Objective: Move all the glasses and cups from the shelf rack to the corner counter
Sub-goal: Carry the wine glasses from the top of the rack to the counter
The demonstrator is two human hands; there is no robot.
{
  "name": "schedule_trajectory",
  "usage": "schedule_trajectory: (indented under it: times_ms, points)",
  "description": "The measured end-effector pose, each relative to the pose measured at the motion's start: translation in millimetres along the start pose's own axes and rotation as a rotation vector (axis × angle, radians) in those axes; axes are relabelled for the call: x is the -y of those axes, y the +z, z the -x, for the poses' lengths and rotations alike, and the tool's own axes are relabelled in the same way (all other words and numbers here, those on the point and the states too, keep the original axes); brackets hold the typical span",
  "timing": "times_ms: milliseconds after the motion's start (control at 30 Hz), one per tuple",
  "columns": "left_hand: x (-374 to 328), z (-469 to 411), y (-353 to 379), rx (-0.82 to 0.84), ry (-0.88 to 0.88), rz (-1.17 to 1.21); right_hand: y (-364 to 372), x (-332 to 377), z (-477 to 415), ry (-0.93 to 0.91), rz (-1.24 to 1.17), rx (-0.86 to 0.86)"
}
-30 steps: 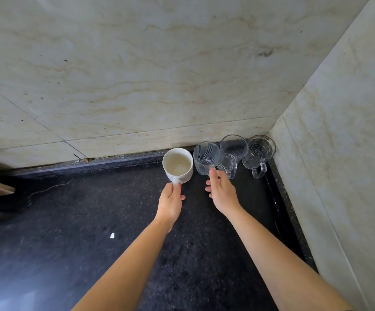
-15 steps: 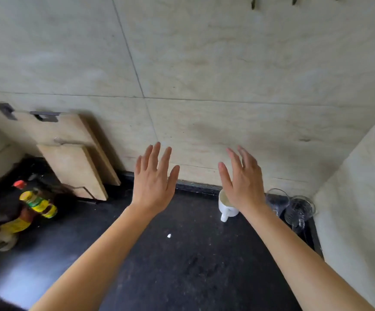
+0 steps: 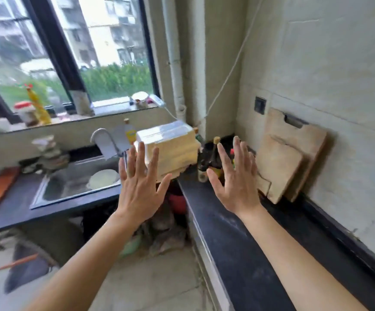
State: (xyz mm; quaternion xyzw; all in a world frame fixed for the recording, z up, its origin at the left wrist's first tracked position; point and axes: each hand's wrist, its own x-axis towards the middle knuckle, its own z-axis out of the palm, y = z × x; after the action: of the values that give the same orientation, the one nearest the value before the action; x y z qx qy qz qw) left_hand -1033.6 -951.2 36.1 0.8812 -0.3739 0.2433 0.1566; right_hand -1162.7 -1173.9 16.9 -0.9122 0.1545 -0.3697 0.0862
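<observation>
My left hand (image 3: pixel 139 187) and my right hand (image 3: pixel 236 180) are both raised in front of me, fingers spread, holding nothing. The left hand hovers over the gap between the sink counter and the black counter (image 3: pixel 245 248). Over that black counter's left part hangs the right hand. No glasses, cups or shelf rack are in view; the picture is motion-blurred.
Two wooden cutting boards (image 3: pixel 289 160) lean on the right wall. Dark bottles (image 3: pixel 209 160) and a pale box-like block (image 3: pixel 171 144) stand in the far corner. A steel sink (image 3: pixel 74 182) with a tap lies left, under a window with jars on its sill.
The view has swung left, away from the corner with the white mug and glass cups, which are out of sight now. Both hands, which let go of them, stay raised and open.
</observation>
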Motion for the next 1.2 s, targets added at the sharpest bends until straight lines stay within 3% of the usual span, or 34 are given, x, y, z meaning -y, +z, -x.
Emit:
schedule_trajectory:
  times_ms: [233, 467, 833, 1200]
  points:
    - [275, 81, -68, -0.048, -0.327, -0.190, 165, 257, -73, -0.351, -0.185, 0.093]
    - [449, 142, -129, 0.008, -0.594, -0.310, 262, 455, -99, -0.564, -0.260, 0.233]
    - [636, 167, -144, -0.015, -0.769, -0.388, 416, 652, -141, -0.732, -0.365, 0.308]
    - [895, 61, -153, 0.042, -0.737, -0.507, 575, 815, -288, -0.636, -0.433, 0.288]
